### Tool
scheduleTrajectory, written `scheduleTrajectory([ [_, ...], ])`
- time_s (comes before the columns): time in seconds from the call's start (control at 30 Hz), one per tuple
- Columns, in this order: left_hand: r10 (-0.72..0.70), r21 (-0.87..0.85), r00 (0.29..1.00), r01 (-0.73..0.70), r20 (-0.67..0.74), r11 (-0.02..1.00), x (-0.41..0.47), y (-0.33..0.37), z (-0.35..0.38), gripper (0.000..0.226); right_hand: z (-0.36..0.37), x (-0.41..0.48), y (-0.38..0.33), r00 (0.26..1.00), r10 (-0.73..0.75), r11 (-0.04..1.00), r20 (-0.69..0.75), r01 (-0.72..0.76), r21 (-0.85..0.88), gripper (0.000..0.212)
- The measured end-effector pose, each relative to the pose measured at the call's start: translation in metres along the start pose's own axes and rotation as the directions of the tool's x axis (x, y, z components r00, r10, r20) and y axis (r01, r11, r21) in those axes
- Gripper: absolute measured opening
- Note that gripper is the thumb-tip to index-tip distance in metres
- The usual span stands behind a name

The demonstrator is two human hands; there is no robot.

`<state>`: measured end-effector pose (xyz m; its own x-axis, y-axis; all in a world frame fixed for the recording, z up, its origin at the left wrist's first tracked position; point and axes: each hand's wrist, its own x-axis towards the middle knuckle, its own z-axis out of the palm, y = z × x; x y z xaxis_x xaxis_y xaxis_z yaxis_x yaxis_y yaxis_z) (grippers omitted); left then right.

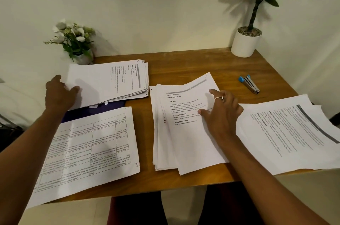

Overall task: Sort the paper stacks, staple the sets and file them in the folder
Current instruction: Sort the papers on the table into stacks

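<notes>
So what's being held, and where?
Left hand grips the far stack by its left edge; right hand only rests on the middle stack.

Matt white printed paper lies in four lots on a smooth, warm-brown wooden tabletop (184,62) with a soft sheen: a thick stack (110,81) at the far left corner, a gridded sheet (88,151) at the near left edge, a fanned stack (184,141) in the middle and loose sheets (285,136) over the right edge. A dark purple, smooth-faced folder (82,114) shows between the two left lots. Near the far right corner, a stapler (250,84) of bright bare metal with a blue plastic cap lies short of a smooth matt white pot (243,44) topped with rough gravel (249,31).
</notes>
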<state>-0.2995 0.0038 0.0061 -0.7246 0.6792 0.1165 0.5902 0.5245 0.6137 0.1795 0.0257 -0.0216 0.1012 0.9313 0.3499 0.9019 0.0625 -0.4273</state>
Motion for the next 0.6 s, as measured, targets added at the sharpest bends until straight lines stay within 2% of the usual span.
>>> scheduleTrajectory([
  [0.1, 0.032, 0.169, 0.996, -0.017, -0.085, 0.986, -0.016, 0.011, -0.003, 0.080, -0.005, 0.002, 0.000, 0.999, -0.026, 1.000, -0.023, 0.026, -0.003, 0.073],
  [0.17, 0.110, 0.175, 0.989, -0.090, -0.104, 0.980, -0.033, 0.025, -0.002, 0.071, -0.009, 0.005, 0.001, 1.000, -0.029, 0.997, -0.007, 0.029, 0.065, 0.072],
  [0.27, 0.329, 0.088, 0.940, -0.321, -0.091, 0.943, -0.069, 0.050, 0.003, 0.051, -0.020, 0.010, 0.001, 0.997, 0.027, 0.956, 0.074, -0.048, 0.290, 0.066],
  [0.33, 0.411, -0.075, 0.911, -0.412, -0.025, 0.908, -0.103, 0.072, 0.004, 0.031, -0.030, 0.012, 0.000, 0.986, 0.079, 0.914, 0.145, -0.130, 0.384, 0.050],
  [0.4, 0.407, -0.212, 0.907, -0.380, 0.105, 0.901, -0.141, 0.097, 0.006, 0.013, -0.038, 0.015, 0.001, 0.973, 0.114, 0.867, 0.200, -0.196, 0.458, 0.037],
  [0.47, 0.358, -0.302, 0.909, -0.287, 0.212, 0.909, -0.170, 0.116, 0.018, 0.008, -0.046, 0.019, 0.003, 0.957, 0.148, 0.793, 0.250, -0.266, 0.548, 0.036],
  [0.6, 0.240, -0.377, 0.881, -0.077, 0.408, 0.923, -0.208, 0.140, 0.040, 0.029, -0.057, 0.023, 0.008, 0.925, 0.176, 0.628, 0.337, -0.369, 0.686, 0.027],
])
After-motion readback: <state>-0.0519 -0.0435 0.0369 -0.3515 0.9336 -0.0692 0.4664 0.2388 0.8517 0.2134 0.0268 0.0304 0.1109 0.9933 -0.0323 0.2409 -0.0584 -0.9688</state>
